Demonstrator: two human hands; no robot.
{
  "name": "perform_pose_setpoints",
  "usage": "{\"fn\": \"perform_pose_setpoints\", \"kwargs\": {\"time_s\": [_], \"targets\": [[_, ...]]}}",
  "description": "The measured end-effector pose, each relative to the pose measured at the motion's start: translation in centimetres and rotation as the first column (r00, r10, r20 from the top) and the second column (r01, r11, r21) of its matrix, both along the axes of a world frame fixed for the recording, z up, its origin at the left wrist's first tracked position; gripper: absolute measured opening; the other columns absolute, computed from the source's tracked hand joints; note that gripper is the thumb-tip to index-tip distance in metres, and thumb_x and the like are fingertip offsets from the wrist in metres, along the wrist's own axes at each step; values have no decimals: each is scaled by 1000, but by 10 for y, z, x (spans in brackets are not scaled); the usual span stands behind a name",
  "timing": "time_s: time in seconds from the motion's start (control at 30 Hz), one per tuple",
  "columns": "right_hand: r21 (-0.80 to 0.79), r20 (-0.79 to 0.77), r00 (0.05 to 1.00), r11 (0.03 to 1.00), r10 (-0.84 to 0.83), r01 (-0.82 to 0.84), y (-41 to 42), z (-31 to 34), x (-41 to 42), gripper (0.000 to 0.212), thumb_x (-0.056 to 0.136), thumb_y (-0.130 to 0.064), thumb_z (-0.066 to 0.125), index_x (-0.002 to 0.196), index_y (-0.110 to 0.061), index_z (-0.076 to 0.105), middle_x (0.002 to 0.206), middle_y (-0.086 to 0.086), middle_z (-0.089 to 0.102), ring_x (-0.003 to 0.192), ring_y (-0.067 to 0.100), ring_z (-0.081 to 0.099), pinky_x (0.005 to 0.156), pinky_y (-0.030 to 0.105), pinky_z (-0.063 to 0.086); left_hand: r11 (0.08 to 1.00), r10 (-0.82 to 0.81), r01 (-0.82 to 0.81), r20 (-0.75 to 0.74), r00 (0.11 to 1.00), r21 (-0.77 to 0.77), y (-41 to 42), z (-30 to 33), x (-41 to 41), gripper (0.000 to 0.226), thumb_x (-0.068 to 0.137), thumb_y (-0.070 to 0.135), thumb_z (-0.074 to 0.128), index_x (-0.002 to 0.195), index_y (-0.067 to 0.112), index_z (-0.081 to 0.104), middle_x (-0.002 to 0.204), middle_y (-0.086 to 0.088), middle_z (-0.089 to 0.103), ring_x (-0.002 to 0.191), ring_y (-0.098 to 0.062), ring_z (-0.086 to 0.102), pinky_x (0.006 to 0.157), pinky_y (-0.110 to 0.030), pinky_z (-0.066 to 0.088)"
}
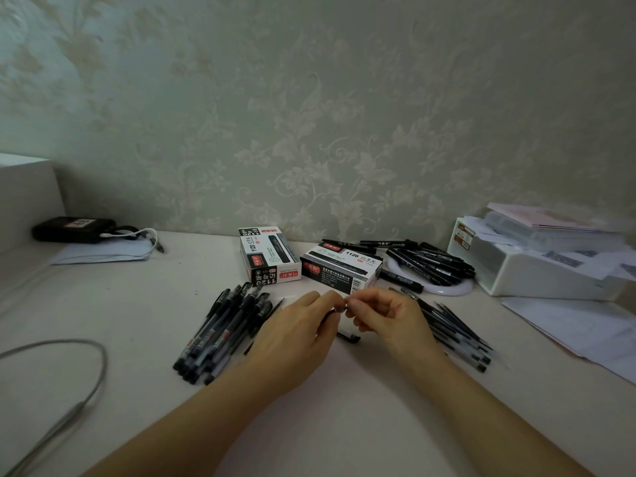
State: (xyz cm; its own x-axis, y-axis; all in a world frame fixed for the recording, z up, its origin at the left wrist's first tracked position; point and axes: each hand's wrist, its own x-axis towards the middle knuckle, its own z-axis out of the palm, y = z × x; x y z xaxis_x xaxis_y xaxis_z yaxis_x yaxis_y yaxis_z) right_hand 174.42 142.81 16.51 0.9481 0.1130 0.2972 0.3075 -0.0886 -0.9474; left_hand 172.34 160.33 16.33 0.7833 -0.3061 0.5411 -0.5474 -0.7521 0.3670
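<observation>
Both hands meet over the middle of the worktop (pixel 344 390); the left hand (pixel 296 335) and the right hand (pixel 385 315) come fingertip to fingertip, and each grip is pinched closed on the same small dark pen piece (pixel 340 307), held just above the surface in front of the nearer box (pixel 340 270) (cap or tip, too small to call). It looks like assembly work, hence the two-sided pinch; one hand steadies, the other fits. A loose pen part (pixel 349 336) lies right beneath the fingers, close to hand for the next join, I'd judge. The layout backs that up: capped pens (pixel 223 332) heaped on the left, bare slim pens (pixel 454 332) fanned out on the right, so stock sits on one side and what seems finished on the other; a second box (pixel 270 258) stands behind, markers (pixel 430 263) piled beyond.
</observation>
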Motion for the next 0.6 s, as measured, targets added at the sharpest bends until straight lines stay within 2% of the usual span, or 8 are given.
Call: {"fn": "perform_pose_setpoints", "kwargs": {"time_s": [0.13,0.27,0.37,0.5,0.6], "targets": [[-42,-4,999,999,33,-33,-1,0,1,10,85,-7,72,92,-14,76,81,5,76,68,12,68,66,18,55,1000,-1,1,-11,1000,-30,1,0,1,13,98,38,41,106,32,49,92,17,54,80,-5,53,67,-30,49],[-76,-6,999,996,42,-43,-6,1,3,10,83,-8,75,90,-15,76,81,7,76,72,17,70,67,20,55,999,-38,38,42,998,3,3,1,4,16,98,30,42,103,26,57,93,11,53,86,-5,47,74,-28,43],[-164,23,999,986,38,-33,-8,0,3,4,88,-19,71,87,-18,75,76,3,75,67,11,68,63,17,52,998,-49,45,79,996,44,3,2,5,18,98,27,46,109,22,60,98,6,54,91,-10,47,76,-29,43],[-364,142,990,929,-19,70,-4,-4,1,37,94,-47,52,72,-20,65,66,-4,66,59,4,59,61,22,49,997,-48,40,137,989,60,-1,6,1,15,95,25,53,107,21,63,96,5,56,86,-13,49,68,-25,40],[-383,184,982,916,-52,120,-4,-4,1,49,93,-59,43,68,-21,64,62,-6,65,56,4,57,59,19,45,998,-47,39,139,989,58,-2,6,0,15,95,25,54,107,22,62,97,6,55,85,-14,50,68,-25,41]]}}
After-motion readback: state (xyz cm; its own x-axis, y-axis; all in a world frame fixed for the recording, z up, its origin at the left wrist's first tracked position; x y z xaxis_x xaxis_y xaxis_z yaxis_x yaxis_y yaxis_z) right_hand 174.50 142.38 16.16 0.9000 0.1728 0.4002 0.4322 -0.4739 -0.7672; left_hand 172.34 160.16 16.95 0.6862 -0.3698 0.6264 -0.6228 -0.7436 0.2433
